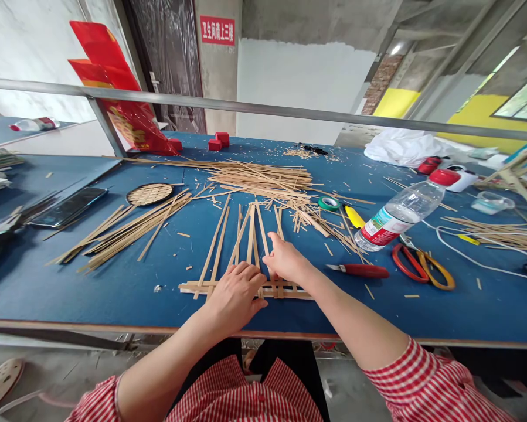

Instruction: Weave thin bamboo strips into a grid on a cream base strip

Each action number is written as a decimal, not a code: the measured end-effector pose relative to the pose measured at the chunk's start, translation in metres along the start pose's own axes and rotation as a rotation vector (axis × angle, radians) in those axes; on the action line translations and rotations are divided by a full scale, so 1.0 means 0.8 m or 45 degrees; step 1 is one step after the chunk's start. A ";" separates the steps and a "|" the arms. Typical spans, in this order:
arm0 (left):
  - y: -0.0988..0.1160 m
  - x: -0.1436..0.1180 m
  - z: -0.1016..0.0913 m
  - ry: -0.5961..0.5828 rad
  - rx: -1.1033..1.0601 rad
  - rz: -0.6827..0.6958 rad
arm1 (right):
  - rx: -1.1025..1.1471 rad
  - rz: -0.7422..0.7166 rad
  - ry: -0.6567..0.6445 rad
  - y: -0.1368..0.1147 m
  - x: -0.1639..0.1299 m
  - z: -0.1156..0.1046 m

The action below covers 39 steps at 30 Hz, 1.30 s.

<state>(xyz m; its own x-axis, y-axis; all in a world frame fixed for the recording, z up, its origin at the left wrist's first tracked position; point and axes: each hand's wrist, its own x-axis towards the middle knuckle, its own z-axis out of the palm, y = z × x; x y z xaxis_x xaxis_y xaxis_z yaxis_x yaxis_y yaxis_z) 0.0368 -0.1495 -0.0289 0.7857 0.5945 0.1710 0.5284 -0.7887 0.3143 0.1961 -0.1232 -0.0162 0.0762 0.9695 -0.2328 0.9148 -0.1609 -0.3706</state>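
Note:
Several thin bamboo strips (248,234) fan away from me across two crosswise strips (193,288) on the blue table (114,293). My left hand (234,296) lies flat on the near ends of the strips, pressing them down. My right hand (285,261) pinches one of the upright strips just above the crosswise pair, fingers closed on it. A bigger heap of loose bamboo strips (263,176) lies farther back.
A red-handled knife (360,270), red and yellow scissors (421,265), a lying water bottle (399,214), green tape roll (329,203) sit to the right. A round woven disc (149,193), strip bundle (126,228) and phone (70,206) lie left. A metal rail (263,108) crosses behind.

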 end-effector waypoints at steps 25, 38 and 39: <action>0.000 0.001 0.004 0.052 0.011 0.024 | 0.273 0.152 -0.308 -0.010 -0.006 -0.016; 0.000 -0.001 0.005 0.059 0.016 0.028 | 0.195 0.140 -0.300 -0.011 -0.005 -0.015; 0.000 -0.001 0.005 0.060 0.016 0.029 | 0.166 0.141 -0.310 -0.013 -0.006 -0.016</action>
<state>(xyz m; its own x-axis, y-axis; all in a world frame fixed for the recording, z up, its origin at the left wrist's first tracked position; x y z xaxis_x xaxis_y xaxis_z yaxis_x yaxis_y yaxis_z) 0.0375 -0.1509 -0.0330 0.7815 0.5830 0.2221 0.5148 -0.8037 0.2982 0.1913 -0.1235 0.0005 0.0611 0.8746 -0.4810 0.8462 -0.3010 -0.4396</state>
